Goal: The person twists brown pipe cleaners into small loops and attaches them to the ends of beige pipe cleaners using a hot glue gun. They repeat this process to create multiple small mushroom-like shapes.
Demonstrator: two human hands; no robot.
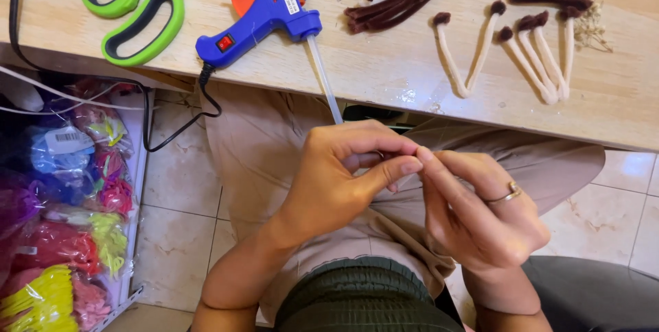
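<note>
My left hand and my right hand meet over my lap, below the table edge. Their fingertips are pinched together on something thin that the fingers mostly hide. A thin beige strand runs down from under the hands across my beige clothing. My right hand wears a ring. On the wooden table above lie several cream stems with dark brown tips, bent into V shapes, and a bundle of dark brown fuzzy stems.
A blue glue gun lies on the table with its glue stick over the edge, its black cord hanging down. Green scissors lie at the far left. A white rack of bagged colourful yarn stands on the tiled floor at left.
</note>
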